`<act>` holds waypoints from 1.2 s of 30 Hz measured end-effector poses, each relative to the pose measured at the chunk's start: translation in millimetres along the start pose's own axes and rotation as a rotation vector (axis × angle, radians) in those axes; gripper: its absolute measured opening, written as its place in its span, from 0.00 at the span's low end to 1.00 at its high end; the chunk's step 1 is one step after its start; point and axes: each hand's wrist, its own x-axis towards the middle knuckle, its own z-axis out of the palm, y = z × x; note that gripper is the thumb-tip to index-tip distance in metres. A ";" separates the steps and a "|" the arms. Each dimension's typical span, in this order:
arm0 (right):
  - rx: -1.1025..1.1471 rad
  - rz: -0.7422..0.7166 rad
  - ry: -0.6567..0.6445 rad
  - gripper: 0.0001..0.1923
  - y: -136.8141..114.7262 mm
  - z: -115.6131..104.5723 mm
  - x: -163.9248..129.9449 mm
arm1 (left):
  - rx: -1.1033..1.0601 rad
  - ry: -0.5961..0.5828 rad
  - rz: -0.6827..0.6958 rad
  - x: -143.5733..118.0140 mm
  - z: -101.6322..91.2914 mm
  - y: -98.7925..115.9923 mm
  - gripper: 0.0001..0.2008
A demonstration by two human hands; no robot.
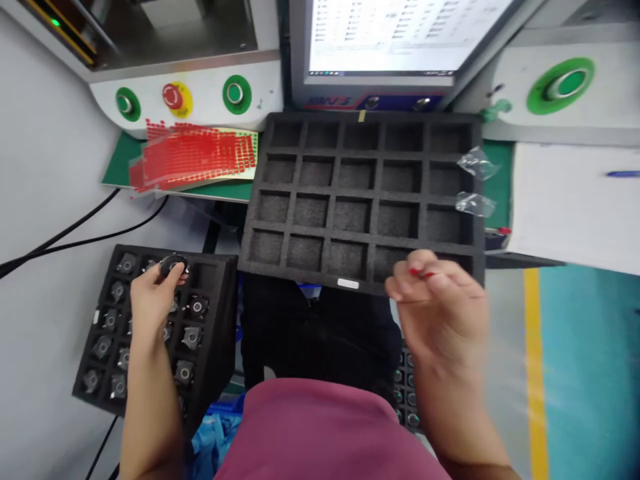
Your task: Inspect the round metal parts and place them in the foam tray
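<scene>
My left hand (163,287) is closed on a round black part (173,265), pinched by thumb and fingers above the left foam tray (213,277). Several dark parts with ring-shaped centres, such as one black part (199,306), sit in that tray's compartments. On the right, my right hand (440,293) is raised over the near right corner of the large black foam tray (327,200). Its thumb and fingers pinch a small red piece (415,272), too small and blurred to name for certain.
Sheets of red stickers (195,157) lie at the back left, beneath a red stop button (173,96) and green buttons (236,93). Crumpled clear plastic (477,163) rests on the large tray's right edge. A monitor (380,40) stands behind; black cables (95,217) hang at left.
</scene>
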 end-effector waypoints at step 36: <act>0.125 0.281 -0.252 0.10 6.9 37.7 -38.0 | -1.182 -0.842 0.253 -131.9 84.4 128.5 0.17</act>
